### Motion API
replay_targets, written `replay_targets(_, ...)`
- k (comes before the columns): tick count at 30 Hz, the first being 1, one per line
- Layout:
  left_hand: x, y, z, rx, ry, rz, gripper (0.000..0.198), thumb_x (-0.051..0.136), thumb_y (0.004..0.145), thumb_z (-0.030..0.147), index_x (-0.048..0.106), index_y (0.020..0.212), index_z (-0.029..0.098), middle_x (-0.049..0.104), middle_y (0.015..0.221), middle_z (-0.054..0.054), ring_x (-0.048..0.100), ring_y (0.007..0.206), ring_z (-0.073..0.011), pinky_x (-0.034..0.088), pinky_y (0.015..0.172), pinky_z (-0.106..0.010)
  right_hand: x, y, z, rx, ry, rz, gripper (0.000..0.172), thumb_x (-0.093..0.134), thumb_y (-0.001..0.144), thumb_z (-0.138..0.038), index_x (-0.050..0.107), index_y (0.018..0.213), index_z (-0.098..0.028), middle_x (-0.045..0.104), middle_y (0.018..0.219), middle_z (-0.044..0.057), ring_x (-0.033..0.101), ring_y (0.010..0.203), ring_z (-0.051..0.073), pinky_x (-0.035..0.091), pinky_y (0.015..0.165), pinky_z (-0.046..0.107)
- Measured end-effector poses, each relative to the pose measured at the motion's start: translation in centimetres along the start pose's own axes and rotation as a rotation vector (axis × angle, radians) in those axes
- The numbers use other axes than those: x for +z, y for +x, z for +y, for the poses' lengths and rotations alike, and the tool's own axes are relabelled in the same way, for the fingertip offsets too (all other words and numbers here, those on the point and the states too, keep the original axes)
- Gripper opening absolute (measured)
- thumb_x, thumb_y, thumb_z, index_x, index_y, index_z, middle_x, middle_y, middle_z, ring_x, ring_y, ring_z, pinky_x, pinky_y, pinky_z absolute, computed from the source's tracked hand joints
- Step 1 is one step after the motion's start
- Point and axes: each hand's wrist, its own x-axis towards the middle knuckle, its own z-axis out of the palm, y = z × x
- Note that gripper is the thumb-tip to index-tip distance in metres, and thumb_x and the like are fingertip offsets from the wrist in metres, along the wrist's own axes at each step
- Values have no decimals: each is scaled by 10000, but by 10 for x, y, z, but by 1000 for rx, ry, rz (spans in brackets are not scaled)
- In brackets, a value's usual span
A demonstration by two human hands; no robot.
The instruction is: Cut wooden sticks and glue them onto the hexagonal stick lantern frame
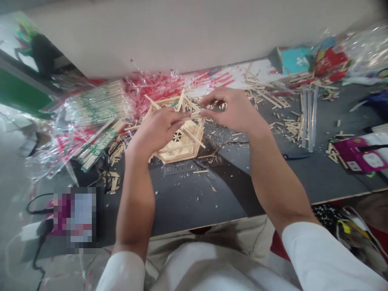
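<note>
A hexagonal frame (182, 154) built of stacked thin wooden sticks stands on the dark table, with sticks crossing at its upper rim. My left hand (157, 131) reaches over its left side, thumb and fingers pinched at one end of a short wooden stick (196, 114). From the right, my right hand (232, 108) closes thumb and fingertips on the other end of that stick. The stick lies level at the frame's upper far side, though whether it touches the sticks below cannot be made out. A clear ruler (176, 168) lies partly under the frame's near edge.
Plastic-wrapped bundles of sticks (98, 103) and red-striped wrappers (151, 87) are heaped at the back left. Cut stick pieces (292, 127) and clear glue sticks (309, 119) lie to the right, near dark blue-handled tool (297, 156) and a purple package (360, 153). The table's front edge (209, 226) is close to my body.
</note>
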Motion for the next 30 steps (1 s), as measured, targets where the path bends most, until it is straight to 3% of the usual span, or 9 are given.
replay_targets(4, 0, 0, 0, 7, 4, -8, 410, 566, 1136, 290, 771, 1490, 287, 773, 1039, -95, 726, 1040, -278, 564, 1006, -440, 22, 4, -5, -101, -18, 5, 99, 806, 971, -310, 850, 1015, -232, 825, 1084, 81, 744, 1021, 269, 578, 995, 447)
replay_targets(8, -1, 0, 2, -6, 1, -13, 406, 570, 1137, 290, 768, 1491, 314, 782, 1064, -90, 734, 1080, -293, 563, 1048, -472, 27, 4, -7, -83, 15, 5, 133, 786, 1008, -352, 846, 996, -234, 821, 1051, 85, 751, 958, 265, 588, 965, 457)
replay_targets(21, -2, -1, 5, -25, -14, -15, 403, 562, 1139, 290, 770, 1485, 276, 791, 1071, -102, 734, 1028, -279, 578, 1015, -456, -6, 0, 3, 36, 33, 14, 93, 840, 888, -302, 866, 946, -234, 833, 1009, 69, 744, 956, 250, 615, 919, 421)
replay_targets(27, -4, -4, 5, -40, -24, -22, 403, 574, 1121, 286, 765, 1474, 264, 794, 1362, -116, 729, 1254, -292, 567, 1117, -457, -26, -5, 17, 171, 57, 24, 151, 863, 813, -357, 839, 887, -227, 820, 918, 66, 757, 884, 272, 631, 912, 468)
replay_targets(30, -9, -9, 5, -83, -22, -7, 407, 585, 1109, 312, 757, 1475, 271, 773, 1446, -104, 712, 1327, -299, 550, 1172, -467, -35, -8, 19, 236, 30, 24, 84, 830, 850, -332, 823, 871, -251, 833, 916, 54, 758, 890, 267, 621, 913, 447)
